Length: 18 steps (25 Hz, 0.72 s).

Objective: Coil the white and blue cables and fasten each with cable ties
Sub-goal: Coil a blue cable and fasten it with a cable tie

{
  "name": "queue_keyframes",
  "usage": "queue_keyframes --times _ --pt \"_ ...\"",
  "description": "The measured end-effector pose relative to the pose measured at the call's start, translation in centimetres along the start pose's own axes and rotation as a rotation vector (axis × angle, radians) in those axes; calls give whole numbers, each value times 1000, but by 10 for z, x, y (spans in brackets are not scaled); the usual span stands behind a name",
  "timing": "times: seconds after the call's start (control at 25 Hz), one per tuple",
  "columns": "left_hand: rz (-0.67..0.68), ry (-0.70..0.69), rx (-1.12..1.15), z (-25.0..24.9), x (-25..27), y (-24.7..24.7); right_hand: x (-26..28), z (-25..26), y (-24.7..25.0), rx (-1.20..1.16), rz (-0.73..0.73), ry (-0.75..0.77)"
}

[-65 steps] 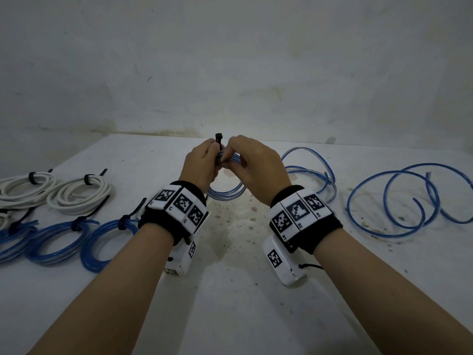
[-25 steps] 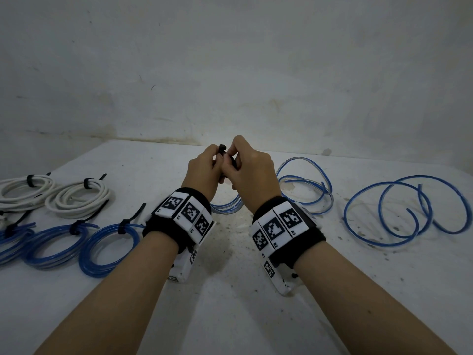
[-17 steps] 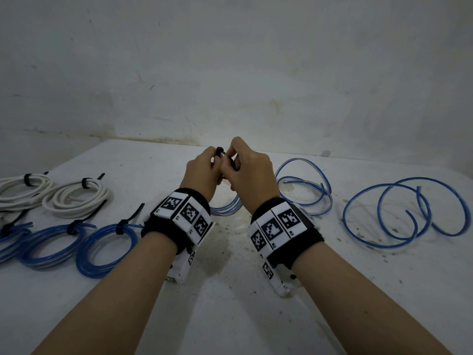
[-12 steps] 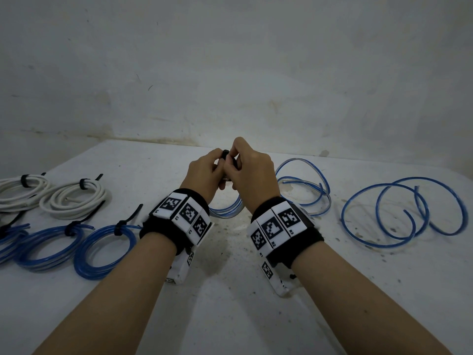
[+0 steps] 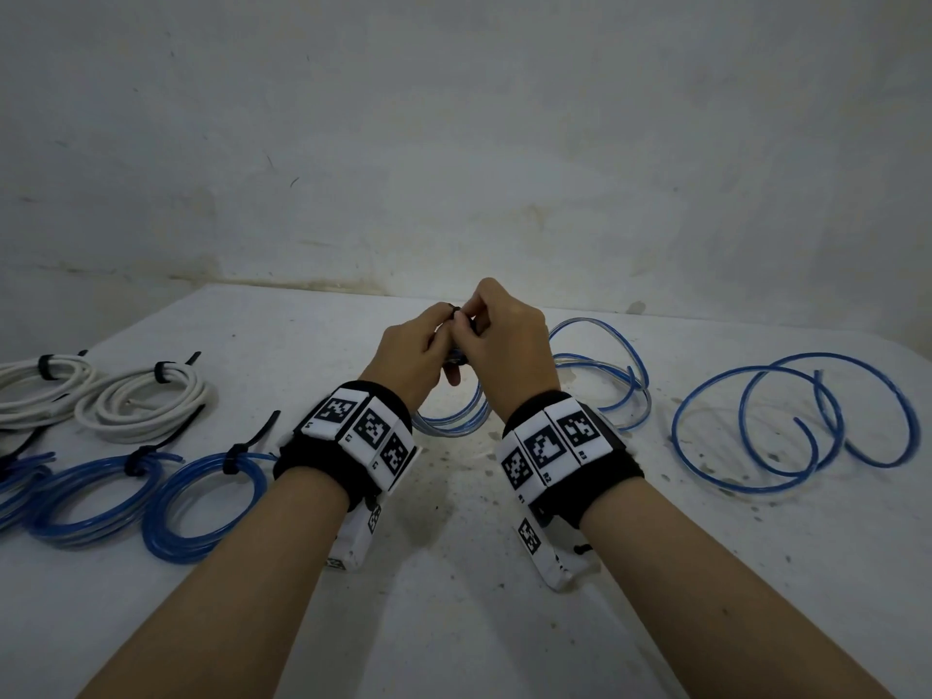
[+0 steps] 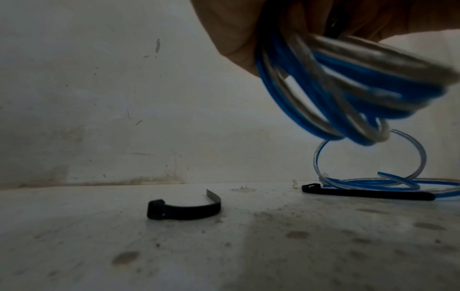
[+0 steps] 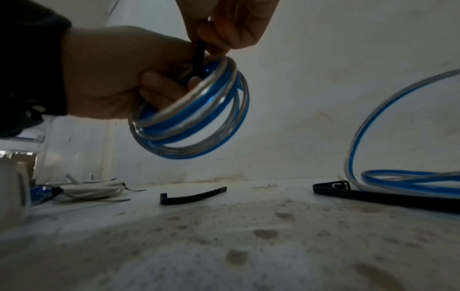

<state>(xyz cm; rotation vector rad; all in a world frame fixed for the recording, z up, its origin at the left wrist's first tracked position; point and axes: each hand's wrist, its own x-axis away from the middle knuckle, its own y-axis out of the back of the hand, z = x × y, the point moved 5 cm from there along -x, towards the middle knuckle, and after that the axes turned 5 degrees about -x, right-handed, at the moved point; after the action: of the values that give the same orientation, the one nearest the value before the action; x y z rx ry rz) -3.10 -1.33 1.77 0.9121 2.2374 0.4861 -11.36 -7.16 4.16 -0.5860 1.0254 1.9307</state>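
Cable tie [image 7: 199,57] tail no longer shows above both hands' grip.

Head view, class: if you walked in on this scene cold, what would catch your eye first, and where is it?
First, the two hands, left and right, raised mid-table, gripping a blue coil and working a black cable tie onto it. Next, the tied white and blue coils lined up at the left. Loose blue cable sprawls at the right.

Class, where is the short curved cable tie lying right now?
The curved tie lies on the table below the held blue coil, left of the straight tie.
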Motion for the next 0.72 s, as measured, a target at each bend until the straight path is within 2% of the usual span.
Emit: queue_keyframes --times 0.2,0.4,0.56,0.64,0.72 --pt "-87 -3 13 3 -1 8 3 5 -6 35 44 43" --pt "17 -36 25 2 -1 0 2 1 0 76 33 -34" --pt "-37 -104 24 -8 5 8 4 16 10 321 66 -37" --pt "-36 -141 44 -17 11 11 -5 11 15 218 138 -193" --pt "-15 -175 45 -27 17 13 -14 8 20 -151 229 -404"
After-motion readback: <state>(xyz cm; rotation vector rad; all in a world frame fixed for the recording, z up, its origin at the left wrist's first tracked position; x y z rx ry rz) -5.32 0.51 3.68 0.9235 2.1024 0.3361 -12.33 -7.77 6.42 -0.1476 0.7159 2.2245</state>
